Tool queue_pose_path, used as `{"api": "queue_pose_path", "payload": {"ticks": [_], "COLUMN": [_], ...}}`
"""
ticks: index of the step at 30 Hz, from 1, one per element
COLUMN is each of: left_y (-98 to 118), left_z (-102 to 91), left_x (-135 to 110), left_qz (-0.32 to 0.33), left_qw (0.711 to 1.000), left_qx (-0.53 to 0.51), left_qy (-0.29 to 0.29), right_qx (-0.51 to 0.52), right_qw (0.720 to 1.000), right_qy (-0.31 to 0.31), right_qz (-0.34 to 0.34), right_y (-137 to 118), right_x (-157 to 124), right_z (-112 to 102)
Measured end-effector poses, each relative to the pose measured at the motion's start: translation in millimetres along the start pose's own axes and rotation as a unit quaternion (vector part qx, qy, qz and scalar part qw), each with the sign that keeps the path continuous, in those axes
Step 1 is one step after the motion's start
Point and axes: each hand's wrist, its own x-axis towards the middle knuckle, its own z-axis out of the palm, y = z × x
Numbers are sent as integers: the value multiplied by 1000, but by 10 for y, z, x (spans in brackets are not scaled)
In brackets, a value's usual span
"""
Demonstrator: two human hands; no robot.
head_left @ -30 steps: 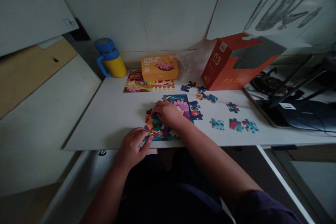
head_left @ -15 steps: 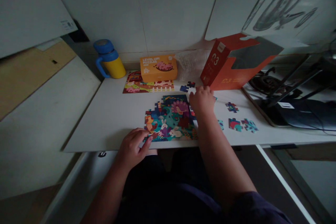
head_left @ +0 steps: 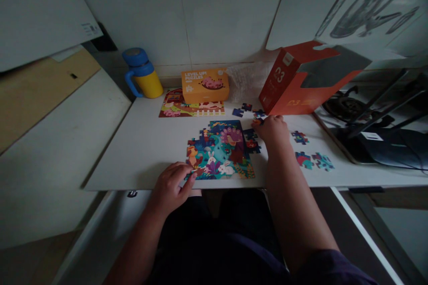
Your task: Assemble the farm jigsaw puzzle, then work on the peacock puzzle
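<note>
A partly assembled jigsaw puzzle [head_left: 220, 151] with animals on a dark teal ground lies near the table's front edge; its upper left outline is stepped. My left hand [head_left: 175, 185] is closed at its lower left corner, thumb and forefinger together on the edge. Beyond the puzzle's right side, my right hand [head_left: 272, 128] bends down over loose pieces, fingers curled and partly hidden. A dark blue and orange jigsaw piece [head_left: 257, 122] shows at its thumb side. Loose dark jigsaw pieces [head_left: 253, 146] lie between the puzzle and my right wrist.
More pieces [head_left: 323, 161] lie to the right, others [head_left: 246, 107] behind. At the back stand a blue-yellow jug [head_left: 147, 82], an orange puzzle box [head_left: 205, 87] on a farm picture [head_left: 170, 109], bubble wrap [head_left: 249, 82] and a red box [head_left: 287, 84]. Black equipment [head_left: 384, 142] is far right.
My right hand has moved right, away from the puzzle's edge, uncovering loose pieces there. My left hand stays at the lower left corner. The view has shifted slightly.
</note>
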Motion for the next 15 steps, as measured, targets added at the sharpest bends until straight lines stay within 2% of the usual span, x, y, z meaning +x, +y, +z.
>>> {"api": "queue_pose_path", "payload": {"ticks": [4,9,12,15], "left_y": [2,6,-2,-31], "left_z": [1,-10,-36,-61], "left_x": [4,14,23,33], "left_qz": [-1,-12,-80,-187], "left_qw": [1000,1000,996,980], "left_qx": [-2,-21,-44,-70], "left_qy": [-2,2,3,11], "right_qx": [28,151,243,344], "right_qw": [999,988,967,930], "right_qy": [21,35,58,22], "right_qz": [2,-1,-44,-125], "right_y": [45,-18,-136,-291], "right_x": [-3,-25,-56,-137], "right_z": [14,-61,-98,-76]}}
